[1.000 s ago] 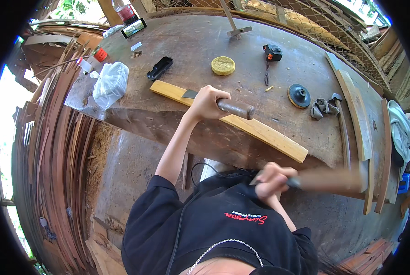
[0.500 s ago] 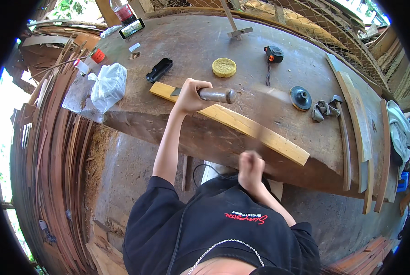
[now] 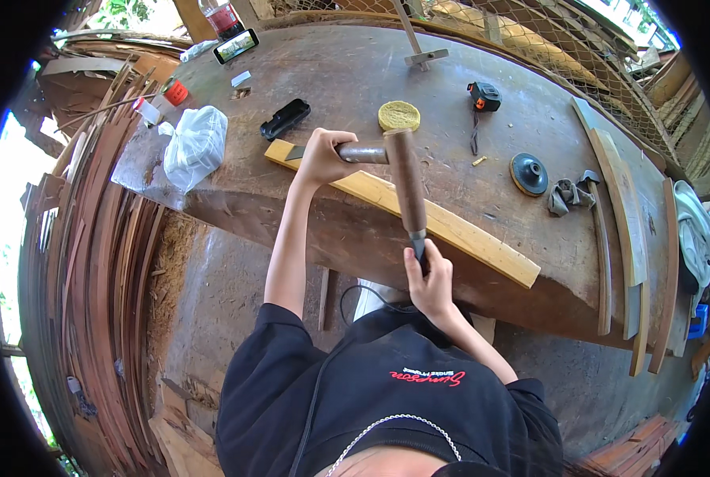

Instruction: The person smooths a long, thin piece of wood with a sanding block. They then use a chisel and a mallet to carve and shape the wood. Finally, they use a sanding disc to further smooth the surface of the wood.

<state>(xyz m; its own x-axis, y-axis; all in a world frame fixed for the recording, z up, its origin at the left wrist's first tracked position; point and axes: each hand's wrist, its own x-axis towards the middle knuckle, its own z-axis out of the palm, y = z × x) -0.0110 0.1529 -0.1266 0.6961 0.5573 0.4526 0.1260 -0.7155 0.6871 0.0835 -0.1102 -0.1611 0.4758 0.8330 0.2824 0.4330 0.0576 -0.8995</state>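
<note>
My left hand [image 3: 323, 161] is wrapped round a chisel [image 3: 361, 153] with a metallic-looking handle. The blade shows past the hand, over the far left end of a long, pale wooden board [image 3: 482, 248] along the bench's front edge. My right hand [image 3: 432, 288], fingers closed, grips the dark lower part of a striking tool [image 3: 406, 179]; its thick brown wooden part points away from me, above a metal collar. The wooden end meets or overlaps the chisel handle's butt; whether they touch I cannot tell.
On the bench [image 3: 331, 63] are a yellow round block [image 3: 399, 116], a black case [image 3: 285, 119], a tape measure [image 3: 484, 96], a black disc [image 3: 529, 174], a grey rag [image 3: 569, 195] and a plastic bag [image 3: 196, 149]. Wooden strips [image 3: 621, 211] lie right; stacked planks [image 3: 92, 294] stand left.
The striking tool, blurred in motion half a second ago, now shows sharply with its wooden end at the chisel's butt. My left hand keeps its hold; the whole view has shifted slightly.
</note>
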